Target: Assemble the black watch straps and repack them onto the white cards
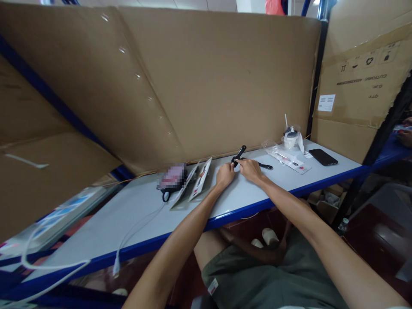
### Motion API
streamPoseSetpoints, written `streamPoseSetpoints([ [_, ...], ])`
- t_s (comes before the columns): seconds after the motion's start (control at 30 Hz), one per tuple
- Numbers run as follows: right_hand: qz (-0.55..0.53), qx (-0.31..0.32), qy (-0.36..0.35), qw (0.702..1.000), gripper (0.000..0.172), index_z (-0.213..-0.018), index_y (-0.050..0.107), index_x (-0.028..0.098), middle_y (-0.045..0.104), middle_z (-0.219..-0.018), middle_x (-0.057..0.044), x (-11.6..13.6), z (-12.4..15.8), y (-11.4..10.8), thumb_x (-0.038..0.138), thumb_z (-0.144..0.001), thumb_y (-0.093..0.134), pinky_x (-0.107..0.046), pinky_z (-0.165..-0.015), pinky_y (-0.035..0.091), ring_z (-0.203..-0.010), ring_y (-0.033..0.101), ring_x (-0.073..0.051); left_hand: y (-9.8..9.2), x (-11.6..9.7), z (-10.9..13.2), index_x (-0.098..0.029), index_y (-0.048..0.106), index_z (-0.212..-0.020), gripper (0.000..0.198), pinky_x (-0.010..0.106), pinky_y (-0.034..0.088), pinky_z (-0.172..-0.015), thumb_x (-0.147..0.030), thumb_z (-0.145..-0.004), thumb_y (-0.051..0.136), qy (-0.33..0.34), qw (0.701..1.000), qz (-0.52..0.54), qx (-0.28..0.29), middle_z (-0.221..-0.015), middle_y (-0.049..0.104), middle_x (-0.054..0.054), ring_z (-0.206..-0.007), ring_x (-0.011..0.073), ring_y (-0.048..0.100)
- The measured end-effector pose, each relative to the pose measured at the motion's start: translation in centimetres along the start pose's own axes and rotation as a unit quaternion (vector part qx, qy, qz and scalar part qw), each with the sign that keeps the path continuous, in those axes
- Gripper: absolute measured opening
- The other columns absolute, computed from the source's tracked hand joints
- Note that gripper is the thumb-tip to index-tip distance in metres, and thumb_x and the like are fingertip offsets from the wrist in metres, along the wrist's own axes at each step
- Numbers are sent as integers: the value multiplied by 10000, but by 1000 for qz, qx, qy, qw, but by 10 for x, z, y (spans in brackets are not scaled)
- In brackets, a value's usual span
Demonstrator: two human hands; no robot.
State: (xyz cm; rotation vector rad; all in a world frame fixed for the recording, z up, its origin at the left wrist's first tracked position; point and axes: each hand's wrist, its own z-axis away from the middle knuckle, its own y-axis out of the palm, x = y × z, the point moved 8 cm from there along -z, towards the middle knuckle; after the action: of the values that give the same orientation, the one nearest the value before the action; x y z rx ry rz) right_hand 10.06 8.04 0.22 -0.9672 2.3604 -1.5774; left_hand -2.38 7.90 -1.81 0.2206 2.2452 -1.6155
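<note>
Near the middle of the grey tabletop (234, 199), both hands meet at a black tool with two long handles (240, 153). One handle points up and away, and the other lies out to the right, partly behind my right hand. My left hand (225, 174) is closed around the tool's near end. My right hand (251, 170) is closed at the tool's middle joint, its fingertips pressed there. The tool's exact kind is too small to tell, and my fingers hide part of it. Left of my left hand, a flat card pack (201, 179) leans tilted beside another card pack (186, 186).
A blurred-out dark item with a loop (173, 178) and a white cable (137, 227) are on the left. To the right lie a clear-wrapped card pack (289, 159), a lidded cup with straw (290, 139) and a black phone (323, 157). A cardboard wall (225, 81) stands behind.
</note>
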Motion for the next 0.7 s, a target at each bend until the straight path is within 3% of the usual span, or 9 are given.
streamPoseSetpoints([
  [0.13, -13, -25, -4, 1000, 493, -1430, 547, 307, 742, -1166, -63, -2, -1, -1, 179, -968, 432, -295, -865, 470, -1027, 687, -230, 1, 0, -1, -151, 717, -1114, 469, 304, 424, -762, -359, -1035, 303, 3, 1000, -2, 0, -1060, 744, 182, -999, 273, 691],
  [0.3, -18, -24, -33, 999, 442, -1326, 646, 338, 740, -1172, -34, 3, -1, 1, 185, -965, 443, -295, -889, 471, -1062, 676, -219, 1, 0, 0, -134, 719, -1116, 476, 303, 425, -757, -369, -1031, 315, 0, 1000, 2, 5, -1085, 738, 200, -1031, 280, 686],
  [0.5, -12, -19, 5, 1000, 412, -1329, 644, 280, 734, -1196, -73, -3, -2, 0, 195, -981, 439, -283, -886, 469, -1047, 689, -221, 0, -2, 2, -144, 712, -1117, 466, 303, 425, -757, -360, -1032, 308, -5, 1000, -9, 8, -1075, 741, 187, -1024, 274, 687],
  [0.7, -14, -38, 32, 999, 409, -1147, 708, 230, 753, -1114, -98, -6, -2, -3, 372, -1060, 334, -286, -843, 462, -995, 702, -225, 2, -6, 5, -150, 701, -1115, 473, 314, 428, -762, -377, -1037, 294, 28, 999, -41, 1, -1054, 739, 200, -999, 280, 695],
])
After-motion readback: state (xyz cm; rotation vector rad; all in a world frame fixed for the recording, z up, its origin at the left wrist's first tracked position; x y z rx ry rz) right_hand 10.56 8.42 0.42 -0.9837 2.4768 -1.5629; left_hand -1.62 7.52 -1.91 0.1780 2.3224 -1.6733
